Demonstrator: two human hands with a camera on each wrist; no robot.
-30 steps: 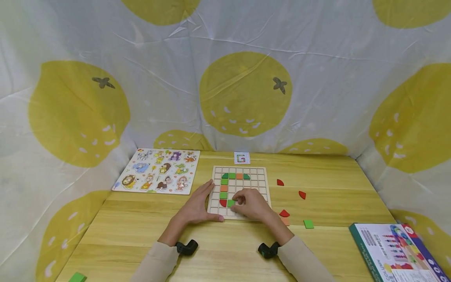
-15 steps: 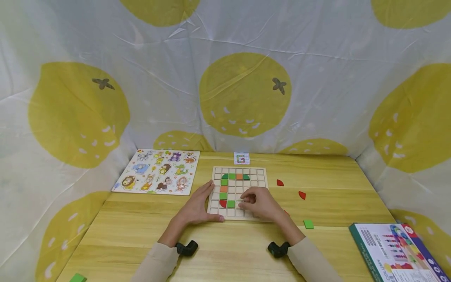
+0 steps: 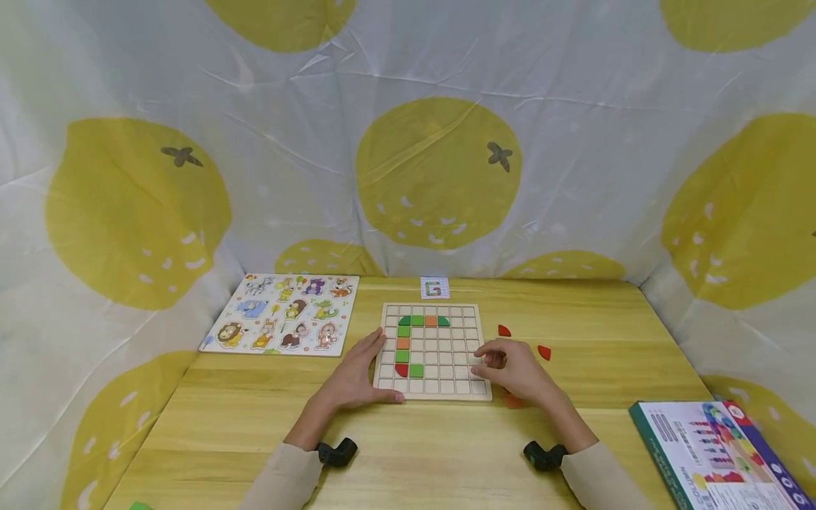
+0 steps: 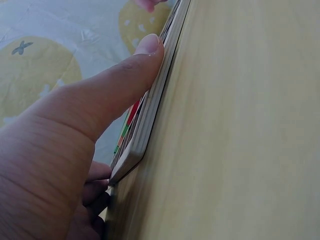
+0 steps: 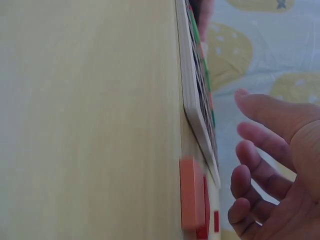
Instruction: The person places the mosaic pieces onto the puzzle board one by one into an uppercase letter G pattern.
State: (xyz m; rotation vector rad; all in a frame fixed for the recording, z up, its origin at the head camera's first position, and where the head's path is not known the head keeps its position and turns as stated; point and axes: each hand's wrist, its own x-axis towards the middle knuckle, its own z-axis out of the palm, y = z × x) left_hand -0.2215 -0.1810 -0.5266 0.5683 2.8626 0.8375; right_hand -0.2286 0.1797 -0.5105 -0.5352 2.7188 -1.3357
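The wooden grid board lies on the table, with green, orange and red tiles set along its top row, left side and lower left. My left hand rests at its near left corner, fingers along the left edge and thumb straight along the front edge. My right hand, seen in the right wrist view with loosely bent fingers and nothing between them, hovers over the board's right edge. Below it on the table lies an orange block, with a red piece beside it.
Red quarter-round pieces lie right of the board. A small pattern card sits behind it. The animal puzzle is at the back left, a boxed set at the front right. A green piece shows at the bottom left.
My right hand has let go of the green tile in the lower row and moved right, off the middle of the board to its right edge. The left hand stays at the corner.
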